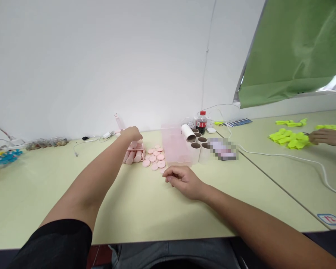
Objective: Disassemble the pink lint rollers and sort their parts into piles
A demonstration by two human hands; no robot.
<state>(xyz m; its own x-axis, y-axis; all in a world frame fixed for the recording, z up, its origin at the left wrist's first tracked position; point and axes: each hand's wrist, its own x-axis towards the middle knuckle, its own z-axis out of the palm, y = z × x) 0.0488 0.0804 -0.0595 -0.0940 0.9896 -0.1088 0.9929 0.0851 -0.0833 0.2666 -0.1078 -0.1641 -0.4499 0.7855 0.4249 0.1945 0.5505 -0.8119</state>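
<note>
At the back of the table my left hand [131,134] is closed over a pink rack [143,149], fingers pointing down. A pale pink tube [134,144] shows just under its fingers, which are partly hidden. Several pink tubes [130,157] lie in the rack, and another one [118,121] stands tilted behind it. My right hand [184,181] rests low on the table with its fingers curled together. Its fingertips meet the edge of a pink disc [162,170], at the near end of a loose spread of pink discs [154,158].
A translucent pink box [175,145] stands beside the discs, then several cardboard-lined tubes [195,149], one lying on top. Behind are a cola bottle [201,123] and cables. A blurred object [223,148] lies right. Another person's hand [324,137] touches yellow pieces [289,138].
</note>
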